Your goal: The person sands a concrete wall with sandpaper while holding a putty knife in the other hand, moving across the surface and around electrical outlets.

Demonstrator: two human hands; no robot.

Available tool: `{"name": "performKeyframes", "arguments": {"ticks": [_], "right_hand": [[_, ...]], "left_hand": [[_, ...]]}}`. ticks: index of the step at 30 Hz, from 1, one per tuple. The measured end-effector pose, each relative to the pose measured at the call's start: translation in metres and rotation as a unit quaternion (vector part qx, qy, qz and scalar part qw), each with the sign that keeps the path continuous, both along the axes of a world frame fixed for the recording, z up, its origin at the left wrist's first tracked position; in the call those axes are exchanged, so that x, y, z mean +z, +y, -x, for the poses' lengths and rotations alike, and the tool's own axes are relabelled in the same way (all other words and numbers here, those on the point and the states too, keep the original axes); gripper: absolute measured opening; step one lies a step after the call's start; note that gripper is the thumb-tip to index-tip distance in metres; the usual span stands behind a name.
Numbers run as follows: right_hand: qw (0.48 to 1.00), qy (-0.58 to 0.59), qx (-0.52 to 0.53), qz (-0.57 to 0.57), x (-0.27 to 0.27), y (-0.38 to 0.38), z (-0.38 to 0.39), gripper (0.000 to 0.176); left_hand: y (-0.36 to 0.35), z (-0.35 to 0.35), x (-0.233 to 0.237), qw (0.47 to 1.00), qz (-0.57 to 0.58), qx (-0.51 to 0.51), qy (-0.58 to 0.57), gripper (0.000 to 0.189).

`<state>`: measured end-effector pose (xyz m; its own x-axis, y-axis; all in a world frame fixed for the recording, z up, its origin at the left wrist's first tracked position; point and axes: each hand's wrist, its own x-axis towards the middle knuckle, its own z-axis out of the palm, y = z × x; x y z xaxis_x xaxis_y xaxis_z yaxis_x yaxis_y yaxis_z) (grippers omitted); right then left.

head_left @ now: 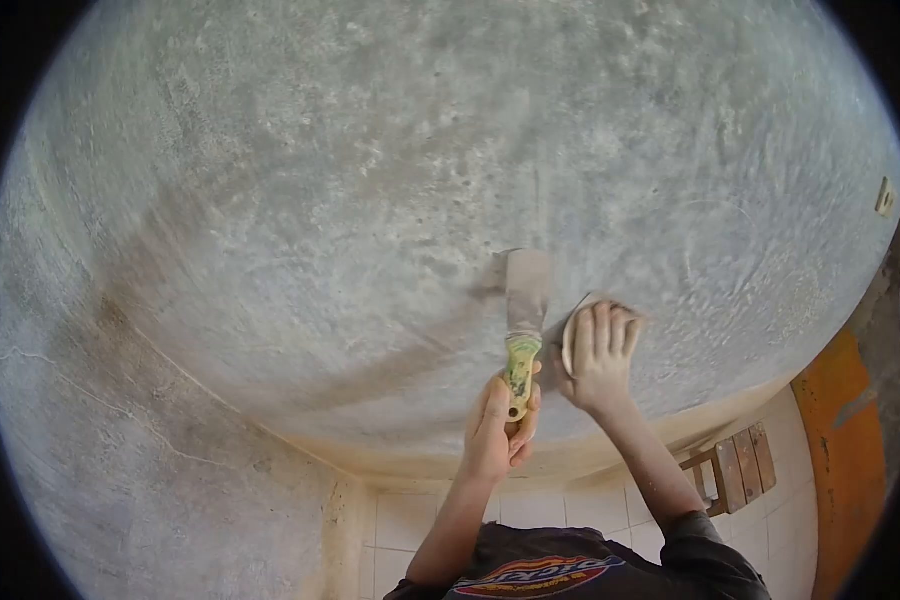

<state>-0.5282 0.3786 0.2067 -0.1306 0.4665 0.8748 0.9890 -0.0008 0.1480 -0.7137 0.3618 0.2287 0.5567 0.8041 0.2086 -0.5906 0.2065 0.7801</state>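
My left hand (pixel 492 432) is closed round the lower end of the yellow-green handle of a putty knife (pixel 528 290). The knife points up, its wide blade over the grey wall (pixel 370 200); whether the blade touches the wall I cannot tell. To the right of it, my right hand (pixel 602 350) presses a thin sheet or pad (pixel 570 340) against the wall, fingers pointing up and spread over it. Only the pad's pale left edge and a part above the fingertips show.
A small wooden stool (pixel 745 467) stands on the white tiled floor (pixel 595 508) at the lower right. Beyond it is an orange panel (pixel 835 430). A switch or socket plate (pixel 884 197) sits at the wall's right edge. A cracked side wall (pixel 140 450) meets this wall at left.
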Motion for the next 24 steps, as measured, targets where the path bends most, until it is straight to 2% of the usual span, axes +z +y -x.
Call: {"name": "performKeyframes", "arguments": {"ticks": [2, 4, 5, 8, 10, 11, 13, 15, 17, 18, 20, 23, 24], "right_hand": [[0.996, 0.038, -0.067, -0.053, 0.044, 0.003, 0.005, 0.052], [0.991, 0.047, -0.082, -0.098, 0.084, 0.011, 0.011, 0.054], [0.984, 0.055, -0.093, -0.142, 0.091, 0.016, 0.018, 0.055], [0.984, 0.067, -0.083, -0.139, 0.088, 0.035, 0.061, 0.059], [0.992, 0.072, -0.063, -0.078, 0.062, 0.040, 0.101, 0.058], [0.995, 0.051, -0.088, -0.004, 0.043, 0.042, 0.120, 0.059], [0.997, 0.033, -0.065, -0.001, -0.013, 0.050, 0.140, 0.056], [0.996, 0.069, -0.026, 0.052, -0.053, 0.052, 0.147, 0.075], [0.994, 0.093, -0.062, 0.018, -0.018, 0.052, 0.156, 0.068], [0.989, 0.115, -0.093, -0.017, 0.005, 0.053, 0.159, 0.062], [0.981, 0.164, -0.067, -0.084, 0.042, 0.063, 0.157, 0.072], [0.983, 0.157, -0.050, -0.085, 0.078, 0.075, 0.178, 0.076], [0.986, 0.122, -0.076, -0.089, 0.075, 0.079, 0.191, 0.067]], "left_hand": [[0.010, 0.015, 0.001, 1.000, -0.006, -0.008, -0.008, 0.051], [0.021, 0.033, 0.002, 1.000, -0.011, -0.018, -0.013, 0.051], [0.026, 0.044, 0.004, 0.998, -0.024, -0.047, -0.015, 0.051], [0.043, 0.082, 0.008, 0.994, -0.047, -0.097, 0.001, 0.051], [0.050, 0.108, 0.009, 0.991, -0.059, -0.120, 0.017, 0.050], [0.052, 0.123, 0.012, 0.992, -0.055, -0.109, 0.005, 0.050], [0.064, 0.153, 0.012, 0.993, -0.053, -0.104, -0.007, 0.049], [0.074, 0.183, 0.008, 0.993, -0.029, -0.112, -0.039, 0.050], [0.081, 0.204, 0.005, 0.990, -0.019, -0.132, -0.042, 0.050], [0.086, 0.212, -0.001, 0.994, -0.026, -0.096, -0.037, 0.049], [0.091, 0.224, -0.006, 0.997, -0.028, -0.059, -0.029, 0.049], [0.092, 0.232, -0.006, 1.000, -0.012, -0.009, 0.001, 0.048], [0.090, 0.233, -0.007, 1.000, 0.009, 0.025, 0.014, 0.049]]}}
